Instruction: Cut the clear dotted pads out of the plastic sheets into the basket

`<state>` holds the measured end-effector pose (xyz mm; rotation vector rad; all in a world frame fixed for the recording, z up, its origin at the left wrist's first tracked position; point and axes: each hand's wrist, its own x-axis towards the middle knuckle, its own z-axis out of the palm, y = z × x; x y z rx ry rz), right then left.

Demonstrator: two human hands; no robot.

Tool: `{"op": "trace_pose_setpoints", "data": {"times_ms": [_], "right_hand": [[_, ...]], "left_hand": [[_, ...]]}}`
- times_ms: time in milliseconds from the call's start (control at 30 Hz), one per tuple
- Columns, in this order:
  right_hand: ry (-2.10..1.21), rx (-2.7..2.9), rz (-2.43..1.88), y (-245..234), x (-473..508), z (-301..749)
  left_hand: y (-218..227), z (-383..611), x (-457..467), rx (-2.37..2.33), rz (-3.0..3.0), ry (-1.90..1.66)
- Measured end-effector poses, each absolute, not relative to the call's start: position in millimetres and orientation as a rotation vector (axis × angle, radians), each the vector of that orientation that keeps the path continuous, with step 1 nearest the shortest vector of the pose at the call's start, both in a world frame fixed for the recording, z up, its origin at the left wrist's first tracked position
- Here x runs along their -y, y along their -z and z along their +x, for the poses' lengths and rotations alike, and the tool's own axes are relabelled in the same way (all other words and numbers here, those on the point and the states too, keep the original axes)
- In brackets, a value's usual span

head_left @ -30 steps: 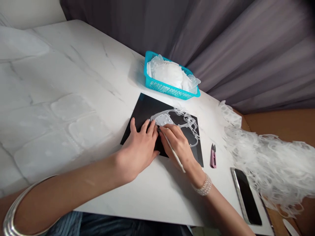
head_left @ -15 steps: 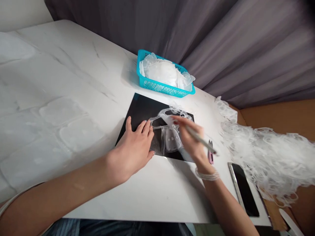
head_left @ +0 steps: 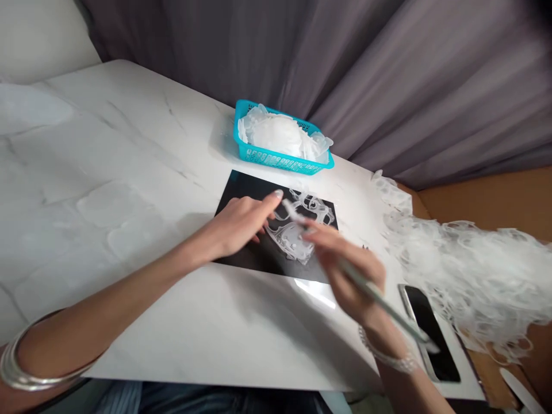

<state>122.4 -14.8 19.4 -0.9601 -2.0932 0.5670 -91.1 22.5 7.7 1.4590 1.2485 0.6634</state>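
My right hand (head_left: 345, 259) grips a slim, pale grey-green pen-like tool (head_left: 383, 302), its back end sticking out over the phone. Motion blurs its tip, where a small white piece (head_left: 293, 211) shows. My left hand (head_left: 245, 227) is raised over the black mat (head_left: 239, 187), thumb stretched toward that piece and the other fingers bent below, apart from the thumb. Between my hands a clear, rubbery moulded piece (head_left: 293, 241) lies on the mat. Tangled clear strips (head_left: 317, 207) lie behind it at the mat's far right.
A turquoise basket (head_left: 280, 164) of translucent pieces stands behind the mat. At right are a big heap of clear trimmings (head_left: 483, 276) and a phone (head_left: 435, 333). Flat translucent sheets (head_left: 116, 213) cover the table's left. A grey curtain (head_left: 241, 52) hangs behind.
My left hand has lifted from lying flat on the mat and turned, thumb toward the tool tip. My right hand has moved slightly right and down. The clear piece has shifted and turned.
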Motion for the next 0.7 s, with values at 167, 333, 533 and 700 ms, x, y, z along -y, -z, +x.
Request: {"op": "trace_pose_setpoints", "data": {"times_ms": [167, 333, 533, 700], "right_hand": [[-0.614, 2.432, -0.683, -20.4, 24.5, 117.0], [-0.533, 1.889, -1.376, -23.5, -8.9, 123.2], [-1.057, 2.055, -1.263, -8.4, -53.6, 103.5], [-0.677, 1.975, -1.353, 5.1, -64.7, 109.7]], "left_hand": [[7.7, -85.2, -27.2, -0.981, 1.001, -0.602], [10.2, -82.0, -22.2, -1.076, 1.132, -0.599], [0.4, -80.7, -15.5, -1.188, 1.463, -0.629], [-5.1, -79.4, -10.4, -1.341, 1.474, -0.933]]}}
